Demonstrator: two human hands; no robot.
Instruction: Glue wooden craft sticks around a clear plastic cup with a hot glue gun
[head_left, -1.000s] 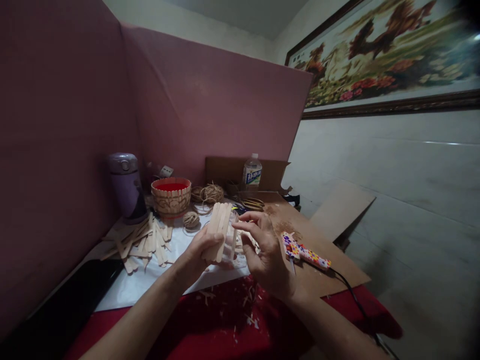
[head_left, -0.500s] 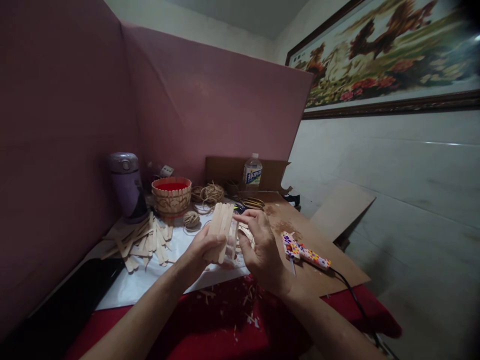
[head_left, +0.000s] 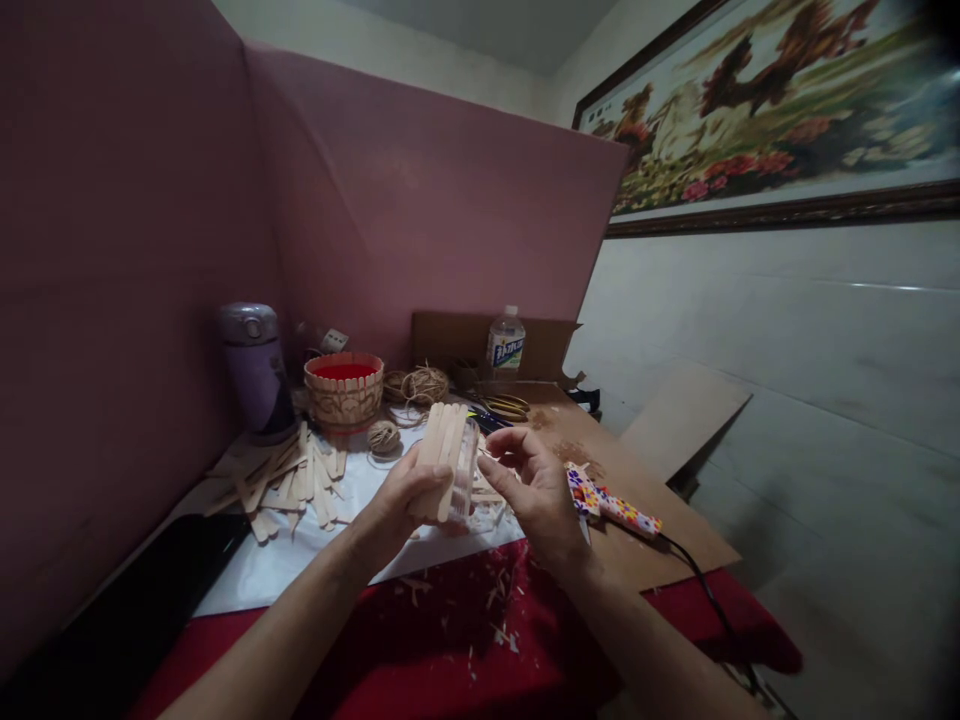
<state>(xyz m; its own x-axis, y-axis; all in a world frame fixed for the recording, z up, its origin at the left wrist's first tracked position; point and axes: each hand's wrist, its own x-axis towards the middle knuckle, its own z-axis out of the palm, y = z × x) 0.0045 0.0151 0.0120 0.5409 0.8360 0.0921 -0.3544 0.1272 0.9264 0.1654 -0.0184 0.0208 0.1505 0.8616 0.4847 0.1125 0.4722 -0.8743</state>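
Observation:
My left hand (head_left: pixel 411 492) is closed around a clear plastic container (head_left: pixel 466 470) tilted on its side. Wooden craft sticks (head_left: pixel 442 445) stand side by side along the container's near wall, with my thumb pressed over them. Just right of the container, my right hand (head_left: pixel 534 490) hovers with its fingers loosely bent and thumb apart from them, touching nothing that I can see. Loose craft sticks (head_left: pixel 304 480) lie in a pile to the left on a white sheet (head_left: pixel 232 580).
Behind stand a purple bottle (head_left: pixel 255 375), a stick-covered basket (head_left: pixel 343 400), twine (head_left: pixel 424 385), a plastic bottle (head_left: pixel 506 345) and scissors (head_left: pixel 506 407). At right a flowered glue gun (head_left: pixel 615 510) lies on cardboard (head_left: pixel 675 555), its black cord trailing off. Wood scraps litter the red cloth (head_left: pixel 442 650).
My right hand has drawn away from the container to the right, its fingers leaving the container's edge and curling a little. My left hand and the container have barely moved.

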